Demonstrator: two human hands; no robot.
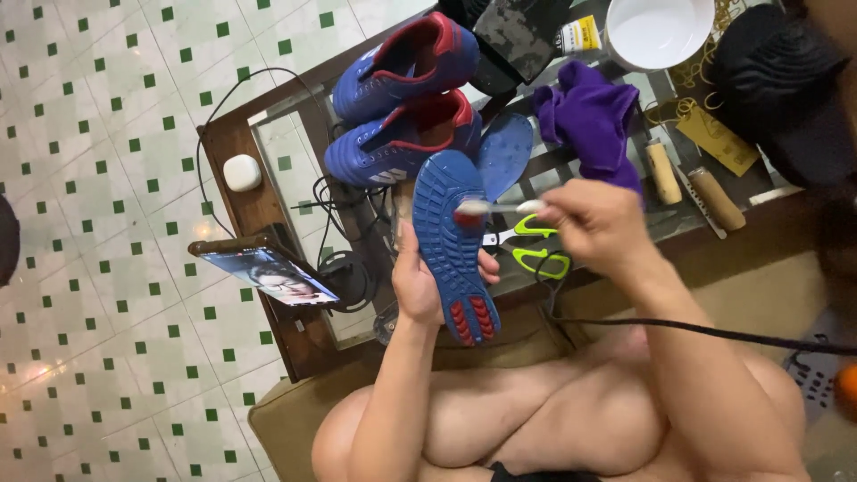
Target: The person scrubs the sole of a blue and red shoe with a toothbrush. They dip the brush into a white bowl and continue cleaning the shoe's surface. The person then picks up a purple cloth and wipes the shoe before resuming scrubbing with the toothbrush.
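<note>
Head view looks down on my two hands working over a glass-topped desk. My left hand has its grip closed around a blue insole with red pads at its lower end, holding it upright and tilted toward me, textured underside facing up. My right hand pinches the handle of a white toothbrush, grip closed on it, and the bristle head touches the upper part of the insole. I judge this to be the scrubbing step, with the brush at the toe end and most of the surface below it yet to be covered. Working down toward the red pads would call for a firm left hold so the flexible insole does not bend away under the bristles. Just behind the insole on the desk lie a second blue insole and a pair of blue and red sports shoes, side by side. Green-handled scissors sit below my right hand, a purple cloth beyond it, a white bowl farther back, and a phone leans at the desk's left edge.
</note>
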